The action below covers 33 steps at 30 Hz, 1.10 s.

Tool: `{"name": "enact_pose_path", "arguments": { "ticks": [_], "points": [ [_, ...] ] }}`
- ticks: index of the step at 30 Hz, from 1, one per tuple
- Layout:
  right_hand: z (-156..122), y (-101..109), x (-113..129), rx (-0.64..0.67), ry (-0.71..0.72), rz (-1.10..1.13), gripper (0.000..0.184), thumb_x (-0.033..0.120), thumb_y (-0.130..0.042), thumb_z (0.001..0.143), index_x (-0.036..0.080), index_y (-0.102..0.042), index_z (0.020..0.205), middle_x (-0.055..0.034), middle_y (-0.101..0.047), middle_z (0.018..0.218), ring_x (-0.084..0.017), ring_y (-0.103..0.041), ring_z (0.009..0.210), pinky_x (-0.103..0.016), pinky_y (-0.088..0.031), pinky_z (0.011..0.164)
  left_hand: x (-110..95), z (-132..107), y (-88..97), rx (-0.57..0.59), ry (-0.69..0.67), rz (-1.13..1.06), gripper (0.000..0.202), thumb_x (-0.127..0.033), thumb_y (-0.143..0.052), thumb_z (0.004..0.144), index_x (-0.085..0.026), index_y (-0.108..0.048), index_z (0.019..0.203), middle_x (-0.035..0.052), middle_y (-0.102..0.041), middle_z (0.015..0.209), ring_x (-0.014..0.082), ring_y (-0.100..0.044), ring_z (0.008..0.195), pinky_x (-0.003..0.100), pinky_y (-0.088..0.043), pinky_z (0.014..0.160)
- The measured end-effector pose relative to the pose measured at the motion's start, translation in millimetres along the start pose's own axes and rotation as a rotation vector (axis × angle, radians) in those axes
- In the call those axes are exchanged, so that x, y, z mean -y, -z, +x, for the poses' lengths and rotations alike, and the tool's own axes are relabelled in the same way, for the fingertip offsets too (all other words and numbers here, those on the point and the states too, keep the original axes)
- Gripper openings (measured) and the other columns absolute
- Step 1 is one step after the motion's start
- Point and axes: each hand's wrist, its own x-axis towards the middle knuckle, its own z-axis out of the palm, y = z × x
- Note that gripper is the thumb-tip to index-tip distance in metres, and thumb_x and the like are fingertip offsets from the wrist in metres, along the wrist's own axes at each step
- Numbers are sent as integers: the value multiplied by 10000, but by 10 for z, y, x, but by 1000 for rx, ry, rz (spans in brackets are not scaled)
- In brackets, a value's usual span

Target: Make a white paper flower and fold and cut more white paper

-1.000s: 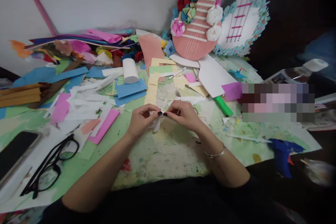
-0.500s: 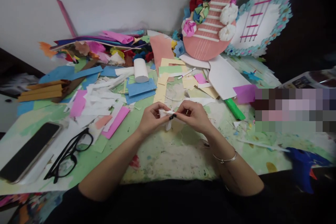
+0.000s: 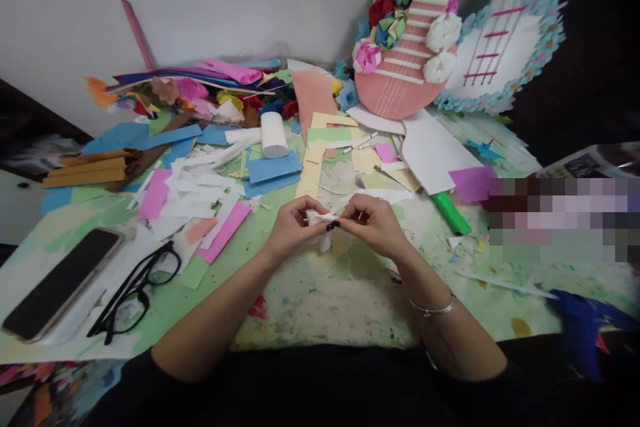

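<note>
A white crepe paper strip point(image 3: 326, 241), bunched and partly twisted, is held between my two hands above the middle of the table. My left hand point(image 3: 294, 228) pinches its gathered part, with a loose end hanging below the fingers. Close beside it, my right hand point(image 3: 374, 225) pinches the same strip between thumb and forefinger, fingertips almost touching the left ones. A length of white paper point(image 3: 395, 195) shows behind the right hand; whether it joins the held strip I cannot tell.
Blue paper pieces point(image 3: 274, 168), a white cylinder point(image 3: 274, 135) and crumpled white strips point(image 3: 193, 187) lie beyond and left of my hands. Glasses point(image 3: 135, 293) and a phone point(image 3: 63, 283) rest at left. A paper guitar point(image 3: 400, 90) stands at the back; a blue glue gun point(image 3: 583, 327) lies right.
The whole view has shifted slightly, so things appear a little further right and lower. Both hands keep their pinch on the white strip, with barely any finger movement.
</note>
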Motion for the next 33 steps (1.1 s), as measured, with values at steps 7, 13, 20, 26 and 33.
{"name": "enact_pose_path", "arguments": {
  "ticks": [7,13,20,26,33],
  "points": [
    [-2,-5,-5,-29,33,-16,218,298,-689,785,173,-575,649,17,-534,629,-92,-448,561,-231,-334,518,0,6,-4,-11,-23,11,324,-310,-849,564,-152,-639,755,-1,-627,691,99,-526,581,214,-406,529],
    [-13,-30,16,-63,72,-21,215,277,-688,790,175,-567,644,12,-533,630,-97,-452,563,-239,-333,517,12,9,-5,-3,-43,-3,290,-298,-833,600,-152,-632,751,1,-617,691,106,-535,616,215,-401,550],
    [-5,-44,19,-67,100,-37,219,267,-680,800,179,-555,642,16,-523,632,-97,-445,562,-244,-335,522,-1,5,-2,-2,-4,-23,303,-309,-836,596,-151,-618,735,-4,-606,673,98,-521,592,217,-382,545],
    [-17,-55,42,-89,166,-94,218,257,-657,824,176,-560,647,7,-520,634,-105,-459,575,-246,-337,525,25,10,10,-1,-9,-24,299,-303,-833,606,-150,-616,744,-8,-597,668,97,-518,598,210,-378,542],
    [-12,-62,13,-95,199,-123,180,239,-657,835,163,-619,676,-1,-553,645,-101,-480,571,-228,-357,521,-5,9,3,-20,13,12,312,-293,-830,588,-133,-607,738,-12,-597,646,82,-493,566,197,-356,525]
  ]
}}
